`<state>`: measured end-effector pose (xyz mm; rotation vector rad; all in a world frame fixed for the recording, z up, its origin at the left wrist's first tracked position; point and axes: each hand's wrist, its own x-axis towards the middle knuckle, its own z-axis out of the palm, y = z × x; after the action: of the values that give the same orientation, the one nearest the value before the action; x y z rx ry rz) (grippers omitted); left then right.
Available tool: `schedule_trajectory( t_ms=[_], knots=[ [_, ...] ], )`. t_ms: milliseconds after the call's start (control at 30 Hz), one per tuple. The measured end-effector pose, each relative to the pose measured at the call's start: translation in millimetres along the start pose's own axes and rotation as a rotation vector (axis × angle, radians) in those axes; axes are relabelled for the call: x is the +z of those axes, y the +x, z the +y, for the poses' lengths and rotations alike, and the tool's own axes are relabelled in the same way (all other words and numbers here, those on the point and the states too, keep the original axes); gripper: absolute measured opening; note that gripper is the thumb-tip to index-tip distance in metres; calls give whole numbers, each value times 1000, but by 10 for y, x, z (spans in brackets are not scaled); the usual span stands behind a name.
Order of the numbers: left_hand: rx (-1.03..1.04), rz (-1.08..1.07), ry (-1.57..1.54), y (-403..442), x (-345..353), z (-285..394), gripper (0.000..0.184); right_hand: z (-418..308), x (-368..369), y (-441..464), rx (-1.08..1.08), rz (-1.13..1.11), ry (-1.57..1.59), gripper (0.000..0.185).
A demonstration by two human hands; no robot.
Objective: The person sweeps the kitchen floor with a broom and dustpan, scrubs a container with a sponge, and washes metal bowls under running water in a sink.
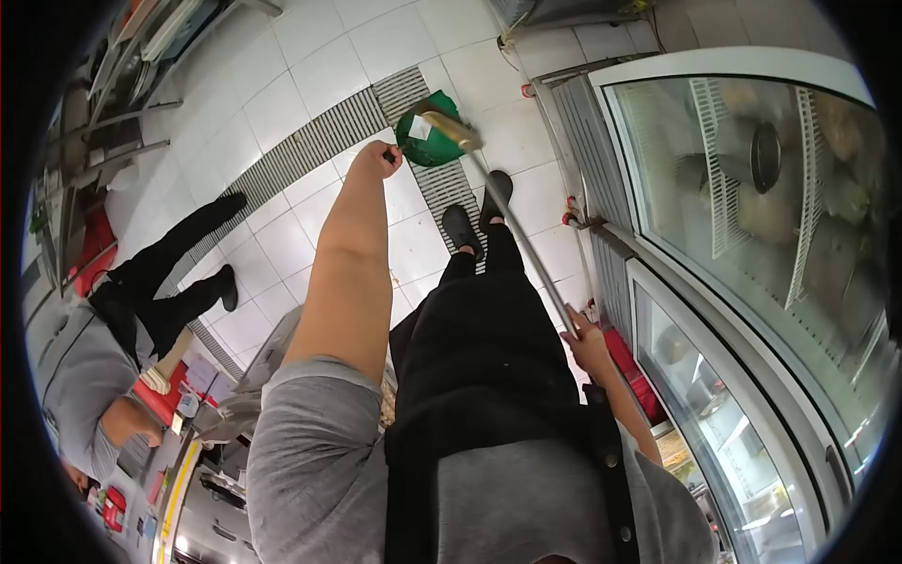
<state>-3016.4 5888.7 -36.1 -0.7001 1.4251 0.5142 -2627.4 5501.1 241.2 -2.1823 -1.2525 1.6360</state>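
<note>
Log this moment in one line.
left hand: at green container, grip unclear | right hand: holding pole | tan head: at container

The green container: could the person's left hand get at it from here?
Likely yes: the left hand is right beside the green container, with nothing visible between them. The brush head lies toward its other side. Whether hand and container touch is unclear.

A long-poled brush (456,130) over a green dustpan (430,148), above white floor tiles (381,56).
The right hand (587,346) grips the grey pole (526,242); the left hand (378,160) curls around a dark piece (388,158) beside the dustpan. A grated drain (319,134) crosses the floor, glass doors (672,179) line the right, and another person (86,385) appears at left.
</note>
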Motion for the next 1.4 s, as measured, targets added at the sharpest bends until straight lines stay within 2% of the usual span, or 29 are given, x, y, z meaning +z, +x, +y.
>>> schedule_trajectory(
  t_ms=[67, 167, 233, 333, 400, 433, 533, 667, 733, 767, 833, 900, 933, 1033, 1067, 1133, 1200, 1233, 1333, 1400],
  knots=[
    [-36, -43, 6, -8, -94, -45, 6, 37, -158, 232, -13, 30, -157, 60],
    [19, -87, -22, 5, -110, -201, 5, 249, -156, 962, 134, 19, -318, 63],
    [33, -98, -51, -87, -45, -312, 6, 235, -2, 1386, 126, -8, -469, 69],
    [47, -84, -61, -89, -68, -365, 7, 181, 431, 1552, 178, -125, -476, 73],
    [28, -90, -70, 14, -189, -365, 5, -450, 334, 1260, 277, -258, -303, 69],
    [17, -106, -84, 50, -263, -358, 5, -455, 250, 1151, 244, -244, -189, 69],
    [3, -125, -65, 24, -514, -362, 8, -449, -208, 810, 245, -383, 49, 69],
    [-60, -174, 1, 146, -924, -453, 12, -662, -541, 375, 245, -358, 76, 66],
    [-14, -186, 90, 0, -963, -618, 10, -622, -638, 362, 197, -297, 95, 65],
    [30, -145, 90, -97, -917, -714, 11, -774, -709, 425, 181, -243, 1, 66],
    [75, -88, 45, -130, -793, -838, 8, -254, -741, 881, 35, -190, -159, 68],
    [135, -107, -24, -201, -520, -863, 6, -391, -834, 1290, 63, -185, -269, 69],
    [160, -109, -57, -182, -414, -862, 6, -684, -821, 1431, 169, -205, -296, 71],
    [79, -70, -175, 80, -102, -638, 10, -347, -513, 1841, 4, -155, -371, 73],
    [82, -66, -212, 72, -1, -586, 10, -245, -413, 1885, 23, -242, -401, 77],
    [-15, -97, -253, 162, 41, -431, 11, -569, -444, 1700, 246, -436, -243, 77],
    [30, -24, -297, 52, 54, -384, 12, -595, -677, 1579, 318, -536, -9, 75],
    [52, -54, -200, 89, -15, -334, 10, -624, -776, 1491, 347, -587, 110, 74],
    [38, 50, -243, 93, -315, -308, 9, -864, -1020, 1072, 345, -608, 131, 74],
    [-61, -35, -270, -42, -571, -383, 12, -1067, -1177, 908, 354, -586, 204, 73]
  ],
)
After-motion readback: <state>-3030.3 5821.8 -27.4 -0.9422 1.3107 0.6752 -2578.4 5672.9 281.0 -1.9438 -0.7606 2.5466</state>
